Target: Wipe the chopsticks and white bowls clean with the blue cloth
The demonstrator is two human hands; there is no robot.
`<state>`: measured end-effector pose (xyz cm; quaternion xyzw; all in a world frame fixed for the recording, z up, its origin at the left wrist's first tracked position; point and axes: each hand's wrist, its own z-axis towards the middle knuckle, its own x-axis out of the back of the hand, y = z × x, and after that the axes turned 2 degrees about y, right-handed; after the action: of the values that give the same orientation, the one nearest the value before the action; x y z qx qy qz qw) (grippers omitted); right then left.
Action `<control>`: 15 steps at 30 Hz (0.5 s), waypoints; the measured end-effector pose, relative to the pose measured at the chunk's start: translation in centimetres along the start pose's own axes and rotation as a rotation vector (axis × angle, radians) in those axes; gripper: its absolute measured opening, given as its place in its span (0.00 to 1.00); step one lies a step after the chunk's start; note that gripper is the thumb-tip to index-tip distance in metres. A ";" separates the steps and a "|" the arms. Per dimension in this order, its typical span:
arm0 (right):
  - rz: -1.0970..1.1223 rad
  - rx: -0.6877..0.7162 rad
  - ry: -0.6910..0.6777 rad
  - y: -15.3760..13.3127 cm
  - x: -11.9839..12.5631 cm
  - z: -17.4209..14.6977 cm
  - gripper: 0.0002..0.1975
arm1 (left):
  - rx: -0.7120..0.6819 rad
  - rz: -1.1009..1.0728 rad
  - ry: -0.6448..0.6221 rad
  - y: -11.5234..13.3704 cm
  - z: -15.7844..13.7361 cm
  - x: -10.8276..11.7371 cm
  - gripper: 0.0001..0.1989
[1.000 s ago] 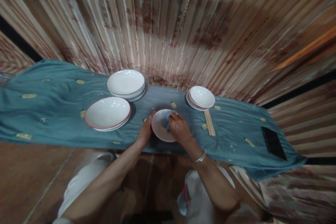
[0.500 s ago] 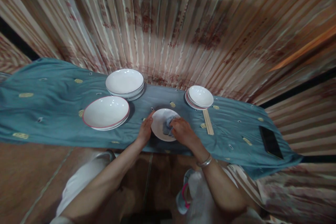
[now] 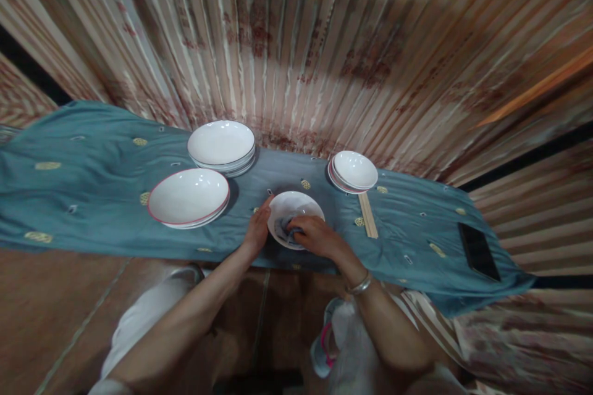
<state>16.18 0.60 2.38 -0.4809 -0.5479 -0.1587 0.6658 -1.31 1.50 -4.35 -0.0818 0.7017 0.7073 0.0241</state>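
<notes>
A white bowl (image 3: pixel 296 200) rests on the cloth-covered table near its front edge. My left hand (image 3: pixel 258 226) grips the bowl's left rim, its fingers against the outer wall. Inside the bowl, my right hand (image 3: pixel 315 234) is closed on a bluish-grey cloth (image 3: pixel 283 228) pressed to the inner surface. A silver bangle (image 3: pixel 360 284) circles the right wrist. Part of the cloth is hidden under the right fingers.
Two stacks of white plates, one dark-rimmed (image 3: pixel 221 143) and one red-rimmed (image 3: pixel 189 197), stand to the left. Stacked small bowls (image 3: pixel 354 170) and pale chopsticks (image 3: pixel 367 216) lie to the right. A black phone (image 3: pixel 479 251) lies at the far right. Behind hangs a pleated curtain (image 3: pixel 287 62).
My right hand has moved the cloth leftward and slightly down across the inside of the bowl. My left hand keeps its hold on the rim.
</notes>
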 end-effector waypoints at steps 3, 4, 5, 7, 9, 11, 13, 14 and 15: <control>0.024 0.018 0.019 -0.2 -0.3 0.5 0.13 | -0.012 0.024 -0.011 0.0 0.0 0.0 0.29; 0.033 0.025 0.028 -0.3 -0.4 0.7 0.13 | -0.010 0.026 -0.009 0.0 0.0 0.0 0.29; 0.041 0.033 0.041 -0.4 -0.5 0.9 0.13 | -0.003 0.025 -0.007 0.0 -0.1 0.0 0.29; 0.044 0.048 0.069 -0.6 -0.8 1.2 0.13 | 0.015 0.017 -0.010 0.0 -0.1 0.0 0.30; 0.027 0.049 0.093 -0.8 -1.0 1.4 0.12 | 0.020 0.016 -0.016 0.0 -0.1 0.0 0.29; 0.002 0.037 0.111 -0.9 -1.1 1.7 0.11 | 0.005 0.034 -0.017 0.2 -0.2 0.1 0.29; -0.017 0.027 0.136 -0.9 -1.3 1.9 0.11 | -0.018 0.054 -0.014 0.4 -0.2 0.1 0.28; -0.024 0.022 0.150 -0.9 -1.4 2.0 0.10 | -0.027 0.063 -0.015 0.4 -0.2 0.1 0.27; -0.033 0.017 0.164 -0.9 -1.5 2.1 0.10 | -0.030 0.068 -0.016 0.4 -0.2 0.1 0.26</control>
<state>13.78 1.35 1.39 -0.4517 -0.5009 -0.2038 0.7096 -1.48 1.31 -3.95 -0.0526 0.6931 0.7189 0.0046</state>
